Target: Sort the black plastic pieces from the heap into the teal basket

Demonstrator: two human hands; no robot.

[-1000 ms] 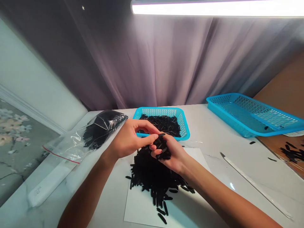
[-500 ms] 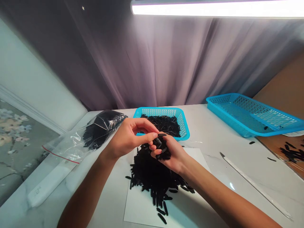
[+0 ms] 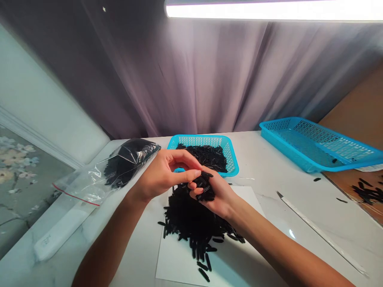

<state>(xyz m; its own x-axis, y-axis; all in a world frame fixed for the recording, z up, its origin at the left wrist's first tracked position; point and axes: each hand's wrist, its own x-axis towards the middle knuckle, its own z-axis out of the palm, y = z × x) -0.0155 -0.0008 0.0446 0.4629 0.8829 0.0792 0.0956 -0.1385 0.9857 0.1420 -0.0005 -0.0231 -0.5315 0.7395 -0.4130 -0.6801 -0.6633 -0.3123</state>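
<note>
My right hand (image 3: 223,191) is cupped, palm up, with its fingers curled round a handful of small black stick-shaped pieces (image 3: 205,189). From the left, my left hand (image 3: 166,171) reaches across, its thumb and forefinger pinched at the top of the handful, on one of the pieces. Its other fingers are partly hidden. Just below both hands, a large heap of the same black pieces (image 3: 194,223) lies on a white sheet (image 3: 176,267). Several pieces have spread toward the sheet's near edge.
Behind my hands stands a blue basket (image 3: 235,167) holding more black pieces. Left is a clear zip bag (image 3: 89,185) of them, near a white flat object (image 3: 60,235). At right lie another blue basket (image 3: 287,149), a pointed white tool (image 3: 323,233) and loose pieces (image 3: 369,191) on cardboard.
My left thumb and fingertips have shifted slightly right over the handful. The pieces on top lie differently, and a shiny patch among them no longer shows.
</note>
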